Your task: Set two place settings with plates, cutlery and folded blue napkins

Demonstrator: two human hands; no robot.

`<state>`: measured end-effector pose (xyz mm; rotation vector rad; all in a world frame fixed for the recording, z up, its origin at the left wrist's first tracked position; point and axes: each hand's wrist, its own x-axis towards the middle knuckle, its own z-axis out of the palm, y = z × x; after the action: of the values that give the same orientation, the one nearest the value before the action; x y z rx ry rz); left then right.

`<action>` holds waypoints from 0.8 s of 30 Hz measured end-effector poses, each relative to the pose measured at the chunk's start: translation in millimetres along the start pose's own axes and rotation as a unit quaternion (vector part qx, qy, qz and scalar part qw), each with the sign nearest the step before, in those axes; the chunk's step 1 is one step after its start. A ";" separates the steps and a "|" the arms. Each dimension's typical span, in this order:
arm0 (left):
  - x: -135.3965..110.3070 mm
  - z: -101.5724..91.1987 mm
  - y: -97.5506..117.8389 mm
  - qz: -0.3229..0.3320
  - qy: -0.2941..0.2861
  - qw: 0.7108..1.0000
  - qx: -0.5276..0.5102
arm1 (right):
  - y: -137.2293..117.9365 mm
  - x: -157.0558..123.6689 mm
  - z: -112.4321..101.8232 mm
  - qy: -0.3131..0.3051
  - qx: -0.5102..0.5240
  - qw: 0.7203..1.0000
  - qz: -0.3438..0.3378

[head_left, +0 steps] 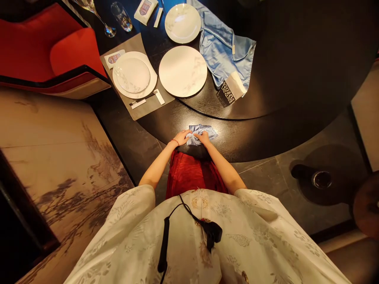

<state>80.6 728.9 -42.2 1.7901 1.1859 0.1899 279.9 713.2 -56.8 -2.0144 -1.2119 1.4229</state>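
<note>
My left hand [181, 137] and right hand [203, 138] half cover a crumpled, shiny blue napkin [204, 131]; fingers lie pressed flat on it, on the near edge of the dark round table [266, 134].

A white plate [182, 71] lies beside a blue cloth [225, 51].

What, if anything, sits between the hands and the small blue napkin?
Nothing visible. The left hand and right hand both touch the napkin at the table edge; plates and the larger blue cloth lie farther in.
</note>
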 end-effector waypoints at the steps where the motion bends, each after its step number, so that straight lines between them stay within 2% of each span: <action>1: 4.7 -4.4 -1.2 0.001 -0.021 1.000 0.002 | -0.5 -0.3 -0.3 0.001 -0.005 1.000 0.004; 3: 13.6 -11.5 -3.3 -0.002 -0.039 0.999 -0.015 | -0.4 -2.2 -1.0 -0.005 -0.013 1.000 0.010; 6: 24.0 -12.4 -1.4 -0.019 0.017 0.997 -0.068 | 2.3 -8.1 -1.1 -0.039 -0.013 0.999 0.012; 9: 33.5 1.3 8.4 -0.036 0.066 0.989 -0.126 | 4.9 -13.2 2.2 -0.038 0.007 0.999 -0.005; 13: 47.7 23.1 19.4 -0.061 0.090 0.972 -0.208 | 5.4 -14.9 11.3 0.039 0.021 0.999 0.025; 15: 52.6 28.8 19.9 -0.073 0.106 0.963 -0.235 | 6.2 -15.7 15.8 0.031 0.031 0.999 0.015; 19: 52.3 37.0 18.5 -0.091 0.092 0.956 -0.263 | 8.8 -19.2 20.6 -0.007 0.017 1.000 -0.009; 21: 49.1 42.8 20.0 -0.112 0.116 0.949 -0.270 | 8.9 -22.3 21.6 -0.013 -0.002 1.000 -0.010; 24: 46.5 51.5 23.7 -0.155 0.170 0.937 -0.263 | 7.8 -31.7 24.4 -0.022 0.029 0.999 -0.002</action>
<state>149.2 731.5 -67.9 1.1111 1.4754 0.5908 257.8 679.1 -54.6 -1.9490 -1.1787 1.4913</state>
